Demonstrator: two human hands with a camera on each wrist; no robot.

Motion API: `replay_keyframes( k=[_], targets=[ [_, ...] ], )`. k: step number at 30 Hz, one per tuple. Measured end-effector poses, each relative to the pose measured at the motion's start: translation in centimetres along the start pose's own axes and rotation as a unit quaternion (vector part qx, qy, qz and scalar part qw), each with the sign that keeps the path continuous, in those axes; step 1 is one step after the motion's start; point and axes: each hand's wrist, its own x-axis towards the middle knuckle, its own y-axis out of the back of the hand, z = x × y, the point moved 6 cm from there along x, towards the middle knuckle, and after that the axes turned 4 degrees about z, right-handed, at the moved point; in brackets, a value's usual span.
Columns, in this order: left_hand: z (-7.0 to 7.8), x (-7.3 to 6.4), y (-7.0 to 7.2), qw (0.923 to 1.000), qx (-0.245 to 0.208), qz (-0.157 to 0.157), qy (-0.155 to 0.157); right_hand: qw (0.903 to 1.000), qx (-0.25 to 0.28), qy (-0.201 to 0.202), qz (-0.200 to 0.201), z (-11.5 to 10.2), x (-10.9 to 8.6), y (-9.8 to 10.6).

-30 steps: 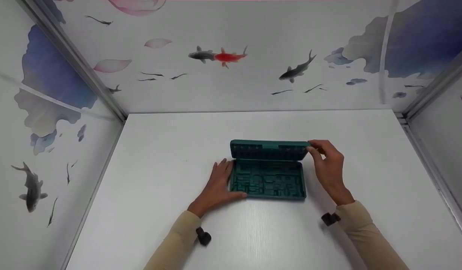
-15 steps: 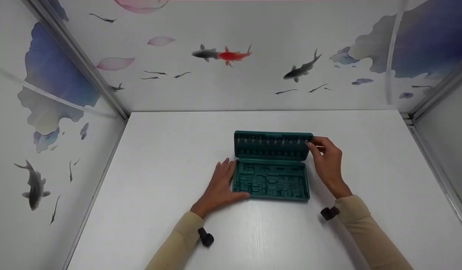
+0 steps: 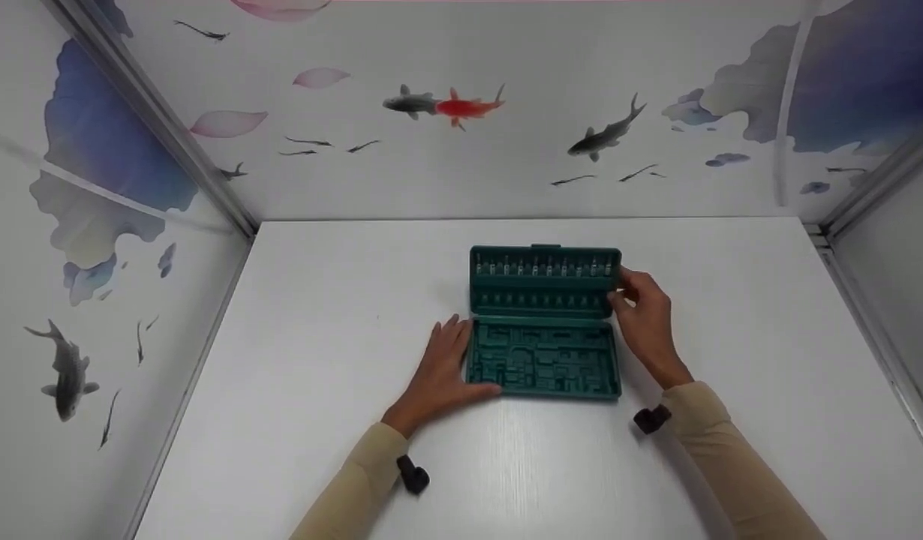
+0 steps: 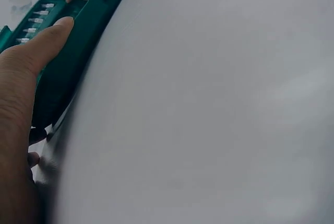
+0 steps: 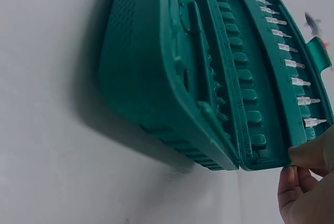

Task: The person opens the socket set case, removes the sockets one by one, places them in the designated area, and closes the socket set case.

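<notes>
A dark green plastic tool case [image 3: 544, 360] lies spread on the white table, its base moulded with recesses of many shapes. Behind the base rises the lid [image 3: 544, 296], tilted back, with a row of silver screwdriver bits [image 5: 300, 81] along its upper part and a row of small green pegs [image 5: 244, 75] below. My right hand [image 3: 645, 319] pinches the lid's right edge between thumb and fingers. At the base's front left corner rests my left hand [image 3: 439, 375], fingers straight along the left side. Its thumb [image 4: 55, 36] lies over the front rim.
The white table [image 3: 341, 300] runs back to a panel [image 3: 521, 180] printed with fish and petals. Side walls [image 3: 131, 300] stand left and right in metal frames. A small black camera [image 3: 651, 419] sits on each wrist.
The right hand has swung the lid farther back, from nearly upright to leaning away, bringing the row of bits into full view. The left hand has stayed at the base's corner.
</notes>
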Motion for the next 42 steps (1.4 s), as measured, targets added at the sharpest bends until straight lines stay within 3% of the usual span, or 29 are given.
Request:
replay_keyframes(
  k=[11,24,42],
  targets=[
    [0.1,0.0,-0.1,0.9999,-0.001,0.008,0.011,0.9992,-0.013,-0.033,-0.019,1.4,1.1,-1.2],
    [0.3,0.0,0.2,0.9998,-0.003,0.019,0.002,0.9972,-0.009,-0.060,-0.044,2.8,1.5,-1.7],
    [0.2,-0.2,0.2,0.9999,0.010,0.009,0.010,0.9908,-0.025,-0.101,-0.087,4.4,1.4,-2.5]
  ],
)
